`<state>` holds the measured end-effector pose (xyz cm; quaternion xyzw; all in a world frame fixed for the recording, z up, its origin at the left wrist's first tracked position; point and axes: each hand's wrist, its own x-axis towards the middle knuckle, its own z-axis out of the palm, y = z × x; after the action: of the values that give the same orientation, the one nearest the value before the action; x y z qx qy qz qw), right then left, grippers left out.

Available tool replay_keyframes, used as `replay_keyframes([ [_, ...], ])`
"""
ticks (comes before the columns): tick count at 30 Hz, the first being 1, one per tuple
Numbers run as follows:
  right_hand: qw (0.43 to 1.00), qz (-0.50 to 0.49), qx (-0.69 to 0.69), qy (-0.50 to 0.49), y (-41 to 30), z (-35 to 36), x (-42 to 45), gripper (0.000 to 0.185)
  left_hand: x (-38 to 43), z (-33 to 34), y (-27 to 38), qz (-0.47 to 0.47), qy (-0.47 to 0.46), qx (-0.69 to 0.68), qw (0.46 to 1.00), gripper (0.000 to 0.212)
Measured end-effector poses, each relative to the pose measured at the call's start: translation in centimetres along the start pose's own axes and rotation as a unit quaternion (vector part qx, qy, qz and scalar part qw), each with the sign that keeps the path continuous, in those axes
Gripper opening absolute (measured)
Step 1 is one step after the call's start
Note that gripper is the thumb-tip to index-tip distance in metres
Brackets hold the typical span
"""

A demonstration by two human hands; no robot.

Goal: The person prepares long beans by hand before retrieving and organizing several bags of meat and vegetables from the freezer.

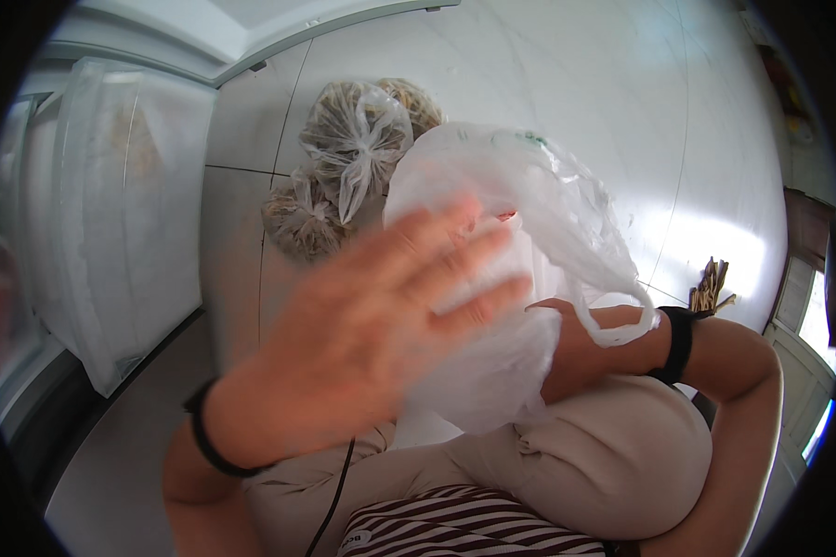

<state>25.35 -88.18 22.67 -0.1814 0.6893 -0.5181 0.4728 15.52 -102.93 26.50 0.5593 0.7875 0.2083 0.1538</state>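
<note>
My left hand, blurred by motion, hovers in front of a white plastic carrier bag with its fingers spread and nothing held. Whether its fingertips touch the bag cannot be told. The bag is open-mouthed, with a loop handle lying over my right forearm. My right hand is hidden by the bag and its folds, so its grip does not show. Whitish contents and a small red patch show inside the bag.
Knotted clear bags of dried brownish stuff sit on the tiled floor beyond my left hand. A frosted translucent drawer of an opened fridge or freezer stands at the left. A bundle of dry stalks lies right of my knee.
</note>
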Motion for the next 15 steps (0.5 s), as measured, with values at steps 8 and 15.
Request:
replay_keyframes([
  [8,0.974,0.091,-0.203,-0.043,3.0,1.4,-0.6,0.026,-2.8,6.4,0.4,0.049,-0.228,0.007,0.972,0.006],
  [15,0.987,0.123,-0.063,0.076,1.2,-0.5,-2.1,0.035,-3.3,4.6,1.2,0.04,-0.241,0.03,0.969,0.006],
])
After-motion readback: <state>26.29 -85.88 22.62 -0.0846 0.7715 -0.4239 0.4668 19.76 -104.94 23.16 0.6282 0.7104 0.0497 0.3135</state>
